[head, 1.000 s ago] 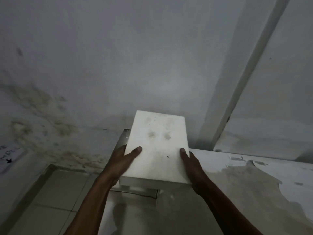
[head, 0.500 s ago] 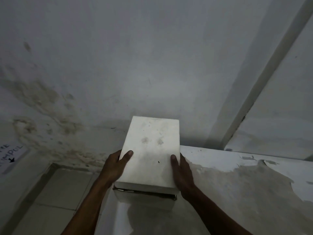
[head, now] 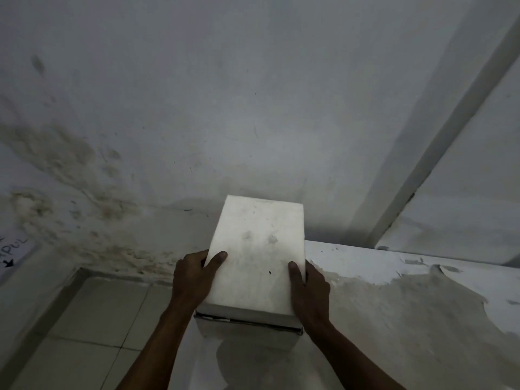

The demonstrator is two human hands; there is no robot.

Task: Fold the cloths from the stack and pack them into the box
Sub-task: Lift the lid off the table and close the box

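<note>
Lid (head: 257, 257), lower centre of frame, now lower than a second ago, nearly seated on box (head: 247, 332) on bench (head: 408, 311). Our left hand (head: 194, 277) and right hand (head: 311, 288) clamp lid's sides. We judge packing done, closing underway. No cloths visible.

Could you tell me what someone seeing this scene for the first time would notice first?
The eye lands on the pale white box at centre, its lid held from both sides by the left hand and right hand, thumbs resting on top. It sits on a ledge with peeling paint, running to the right. Behind it, the wall carries large brownish damp stains on the left.
</note>
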